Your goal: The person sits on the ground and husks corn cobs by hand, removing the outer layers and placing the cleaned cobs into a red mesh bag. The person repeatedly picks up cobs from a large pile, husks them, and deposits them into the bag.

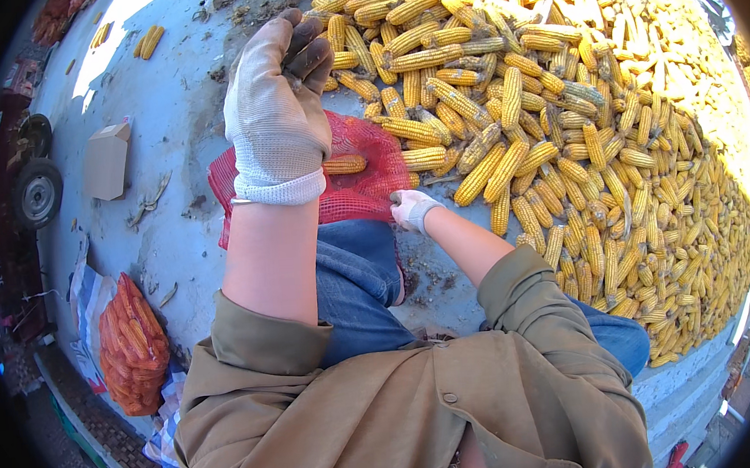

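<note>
My left hand, in a pale knit glove with dirty fingers, is raised over a red mesh bag. Its fingers are loosely bent, and I see nothing in them. My right hand, gloved too, grips the bag's near right edge. The bag lies in front of my legs with its mouth towards the corn heap. One yellow corn cob shows in the bag beside my left wrist; other cobs show through the mesh. Husked corn cobs lie just beyond the bag's mouth.
A large corn heap fills the right side. On the left are a cardboard box, a filled orange mesh sack, a striped woven sack and a wheeled vehicle. Loose cobs lie on the concrete floor.
</note>
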Action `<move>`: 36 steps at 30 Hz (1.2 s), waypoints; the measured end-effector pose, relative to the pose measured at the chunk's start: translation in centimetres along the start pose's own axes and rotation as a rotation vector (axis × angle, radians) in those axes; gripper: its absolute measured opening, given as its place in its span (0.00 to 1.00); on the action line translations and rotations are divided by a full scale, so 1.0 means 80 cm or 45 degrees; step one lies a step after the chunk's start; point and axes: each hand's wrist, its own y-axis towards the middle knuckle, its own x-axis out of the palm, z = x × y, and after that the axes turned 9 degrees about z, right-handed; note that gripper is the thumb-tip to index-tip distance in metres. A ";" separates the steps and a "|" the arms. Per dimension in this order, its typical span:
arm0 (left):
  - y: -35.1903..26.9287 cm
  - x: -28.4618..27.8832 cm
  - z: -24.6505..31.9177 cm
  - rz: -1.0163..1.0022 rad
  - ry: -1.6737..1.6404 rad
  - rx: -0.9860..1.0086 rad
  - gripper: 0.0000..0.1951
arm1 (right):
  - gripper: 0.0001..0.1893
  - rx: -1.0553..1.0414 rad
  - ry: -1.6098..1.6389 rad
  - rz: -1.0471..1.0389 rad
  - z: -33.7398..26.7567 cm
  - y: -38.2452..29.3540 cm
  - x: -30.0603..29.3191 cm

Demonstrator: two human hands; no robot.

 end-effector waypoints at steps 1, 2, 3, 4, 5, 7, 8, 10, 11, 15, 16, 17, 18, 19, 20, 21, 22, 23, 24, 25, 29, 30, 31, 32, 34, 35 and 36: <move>-0.002 0.005 -0.002 0.001 0.015 -0.060 0.13 | 0.20 0.049 0.319 -0.001 0.023 -0.011 0.001; -0.003 0.007 -0.006 -0.014 0.018 -0.074 0.13 | 0.20 0.092 0.556 0.064 0.029 -0.045 -0.012; -0.006 0.005 -0.007 -0.016 0.029 -0.079 0.13 | 0.20 0.125 0.788 0.117 0.038 -0.069 -0.019; -0.006 0.002 -0.008 -0.038 0.032 -0.096 0.13 | 0.19 0.250 0.967 0.148 0.058 -0.079 -0.022; -0.010 0.006 -0.011 -0.054 0.018 -0.144 0.13 | 0.19 0.283 1.013 0.281 0.100 -0.071 -0.019; -0.017 0.020 -0.015 -0.085 -0.013 -0.223 0.13 | 0.20 0.330 1.097 0.526 0.187 -0.036 0.004; -0.020 0.019 -0.018 -0.103 -0.031 -0.262 0.12 | 0.21 0.241 0.544 0.723 0.178 -0.037 -0.008; -0.023 0.011 -0.021 -0.113 -0.076 -0.316 0.12 | 0.24 0.071 -0.105 0.866 0.093 -0.065 -0.067; -0.026 0.018 -0.024 -0.129 -0.079 -0.330 0.12 | 0.26 -0.079 -0.333 0.915 0.080 -0.051 -0.078; -0.037 0.035 -0.032 -0.143 -0.040 -0.330 0.12 | 0.25 -0.396 -1.121 0.851 0.041 0.022 -0.089; -0.038 0.036 -0.035 -0.149 -0.025 -0.339 0.12 | 0.25 -0.349 -1.132 0.785 0.040 0.031 -0.087; -0.040 0.037 -0.037 -0.150 -0.015 -0.348 0.12 | 0.25 -0.302 -1.150 0.716 0.039 0.036 -0.086; -0.041 0.041 -0.038 -0.144 0.018 -0.341 0.12 | 0.22 -0.333 -1.186 0.772 0.043 0.036 -0.086; -0.043 0.045 -0.042 -0.126 0.022 -0.346 0.11 | 0.18 -0.293 -1.170 0.657 0.045 0.041 -0.091; -0.043 0.048 -0.047 -0.124 0.037 -0.355 0.11 | 0.17 -0.239 -1.007 0.654 0.054 0.038 -0.089; -0.044 0.049 -0.049 -0.122 0.048 -0.370 0.11 | 0.15 -0.177 -0.847 0.647 0.063 0.025 -0.087; -0.045 0.049 -0.049 -0.113 0.050 -0.378 0.11 | 0.25 -0.156 -0.822 0.553 0.069 0.017 -0.088; -0.047 0.049 -0.050 -0.105 0.044 -0.389 0.11 | 0.26 -0.110 -0.758 0.490 0.071 0.000 -0.093; -0.049 0.051 -0.052 -0.105 0.036 -0.408 0.11 | 0.27 -0.055 -0.691 0.431 0.073 -0.024 -0.099; -0.050 0.053 -0.054 -0.094 0.049 -0.410 0.11 | 0.28 0.001 -0.620 0.374 0.079 -0.039 -0.105; -0.056 0.066 -0.068 -0.121 0.112 -0.463 0.11 | 0.34 0.416 0.808 0.230 0.171 -0.102 -0.114; -0.060 0.069 -0.072 -0.111 0.137 -0.494 0.11 | 0.33 0.403 0.977 0.236 0.174 -0.135 -0.120; -0.063 0.072 -0.079 -0.103 0.159 -0.525 0.11 | 0.32 0.384 1.142 0.245 0.165 -0.180 -0.135; -0.068 0.078 -0.087 -0.103 0.246 -0.589 0.11 | 0.31 0.357 1.311 0.260 0.155 -0.222 -0.151; -0.085 0.081 -0.121 -0.024 0.510 -0.662 0.14 | 0.29 0.229 1.341 0.175 0.138 -0.285 -0.175; -0.094 0.083 -0.137 0.001 0.645 -0.729 0.16 | 0.29 0.166 1.351 0.131 0.129 -0.315 -0.185; -0.112 0.088 -0.141 -0.070 0.586 -0.828 0.18 | 0.28 0.076 1.308 0.230 0.112 -0.347 -0.191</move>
